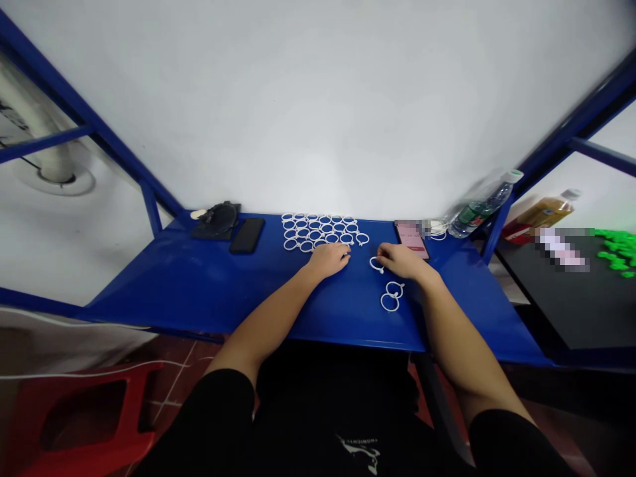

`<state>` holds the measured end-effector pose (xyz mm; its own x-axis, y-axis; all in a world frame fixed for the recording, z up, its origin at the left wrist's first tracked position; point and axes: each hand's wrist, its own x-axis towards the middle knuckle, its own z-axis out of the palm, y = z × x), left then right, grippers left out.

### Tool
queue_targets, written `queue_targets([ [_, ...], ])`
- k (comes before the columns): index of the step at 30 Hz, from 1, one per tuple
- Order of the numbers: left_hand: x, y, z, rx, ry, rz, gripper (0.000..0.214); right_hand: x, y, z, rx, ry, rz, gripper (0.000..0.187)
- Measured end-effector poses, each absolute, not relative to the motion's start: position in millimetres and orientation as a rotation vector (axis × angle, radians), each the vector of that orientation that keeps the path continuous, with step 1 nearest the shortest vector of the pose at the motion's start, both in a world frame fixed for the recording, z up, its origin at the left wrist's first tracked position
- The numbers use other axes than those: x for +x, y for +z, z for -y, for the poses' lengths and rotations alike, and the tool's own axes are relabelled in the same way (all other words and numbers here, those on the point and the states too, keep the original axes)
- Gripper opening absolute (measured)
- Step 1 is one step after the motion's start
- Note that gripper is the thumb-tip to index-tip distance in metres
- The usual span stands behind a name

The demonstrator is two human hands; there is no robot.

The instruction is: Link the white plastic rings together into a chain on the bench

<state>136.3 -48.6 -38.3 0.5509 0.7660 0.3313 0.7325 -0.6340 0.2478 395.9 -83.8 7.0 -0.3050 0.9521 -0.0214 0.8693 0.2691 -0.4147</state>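
Several white rings, each with a small tab, lie in close rows on the blue tabletop against the wall. At the front edge of these rows rests my left hand, its fingers curled together. A bit of white shows at its fingertips, but the hand hides what they hold. To the right, my right hand pinches a white ring by its tab side, low over the table. Two more rings lie overlapping just in front of that hand.
A black phone and a dark flat object lie left of the rows. On the right are a lit phone, a white cable and a leaning water bottle. Blue frame posts flank the table; a red stool stands below left.
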Motion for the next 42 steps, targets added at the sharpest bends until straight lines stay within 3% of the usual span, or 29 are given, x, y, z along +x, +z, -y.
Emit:
queue_targets([
  [9,135.9,-38.2,47.6,2.676,0.728,-1.322,0.020,390.6,4.7,84.6,-1.562,0.491,2.246,0.006],
  [20,142.9,-34.1,57.4,2.857,1.168,-0.741,0.021,367.7,2.2,88.2,-1.528,0.459,2.013,0.013],
  [36,149.0,-29.3,68.5,2.881,0.986,-0.672,0.020,356.4,-10.7,86.2,-1.433,0.658,1.977,0.010],
  [42,144.6,-35.1,62.7,2.779,1.058,-0.880,0.018,355.1,-7.6,88.3,-1.211,0.844,2.074,0.025],
])
